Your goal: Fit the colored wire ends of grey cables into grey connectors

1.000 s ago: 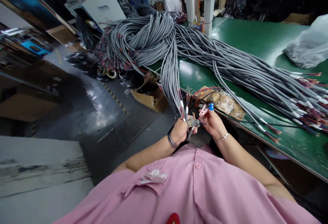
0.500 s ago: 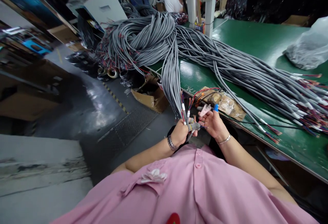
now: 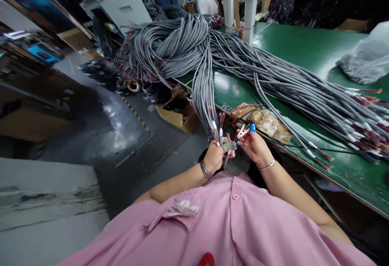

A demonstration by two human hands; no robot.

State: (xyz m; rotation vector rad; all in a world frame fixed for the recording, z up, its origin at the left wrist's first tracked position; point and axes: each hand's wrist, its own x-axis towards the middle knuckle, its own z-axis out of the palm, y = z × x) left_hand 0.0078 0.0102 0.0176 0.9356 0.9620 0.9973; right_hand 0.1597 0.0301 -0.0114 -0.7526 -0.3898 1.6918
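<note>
Hanging past the near edge of the green table [image 3: 304,43] in the head view, a bundle of gray cables [image 3: 203,91] is clasped near its ends by the closed left hand [image 3: 214,156], just off that edge. Colored wires [image 3: 231,137] are spread between the hands. Beside the same edge, a small pink tool [image 3: 243,132] is pinched by the right hand [image 3: 255,148], its thumb capped with a blue cover [image 3: 252,127]; whether the wires are touched by the tool cannot be told. On the table, a wrapped block [image 3: 270,125] is set by the near edge, a spread of cables [image 3: 291,79] is laid behind it, and a plastic bag [image 3: 366,59] is seen farther back.
</note>
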